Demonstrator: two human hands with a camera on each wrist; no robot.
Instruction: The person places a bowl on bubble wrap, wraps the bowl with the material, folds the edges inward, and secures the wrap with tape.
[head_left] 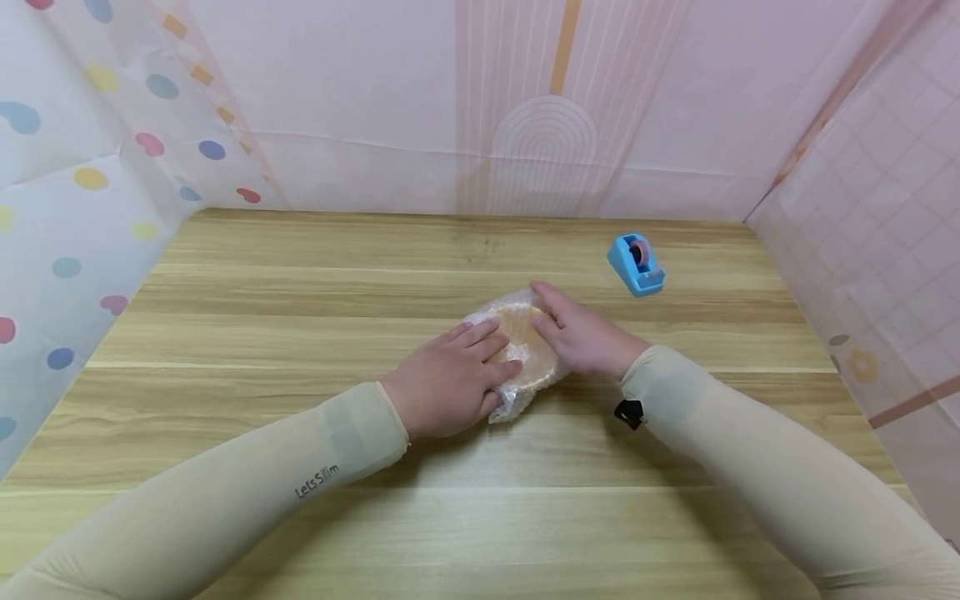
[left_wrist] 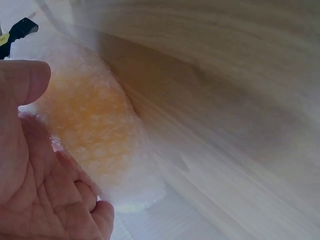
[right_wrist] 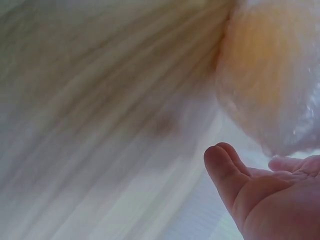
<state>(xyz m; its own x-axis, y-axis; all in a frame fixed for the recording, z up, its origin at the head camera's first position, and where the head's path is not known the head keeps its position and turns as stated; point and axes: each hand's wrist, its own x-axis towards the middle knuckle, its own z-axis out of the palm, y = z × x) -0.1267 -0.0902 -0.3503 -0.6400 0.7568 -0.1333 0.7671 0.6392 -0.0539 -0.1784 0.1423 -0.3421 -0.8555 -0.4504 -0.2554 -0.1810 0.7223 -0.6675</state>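
A round, yellow-orange thing wrapped in clear bubble wrap (head_left: 534,358) lies between my two hands, in the middle of the table. My left hand (head_left: 450,383) rests on its left side, fingers spread over the wrap. At its right side my right hand (head_left: 588,333) touches it, thumb on top and a finger reaching along the far edge. The left wrist view shows the wrapped bundle (left_wrist: 92,125) beside the left thumb (left_wrist: 30,82) and palm. In the right wrist view the bundle (right_wrist: 265,65) sits above the right hand (right_wrist: 270,200). The thing's exact kind is blurred by the wrap.
A blue tape dispenser (head_left: 636,265) with a pink roll stands at the back right of the wooden table (head_left: 315,292). Patterned cloth walls (head_left: 360,125) close off the back and both sides. A black clip (head_left: 630,413) hangs at the right sleeve.
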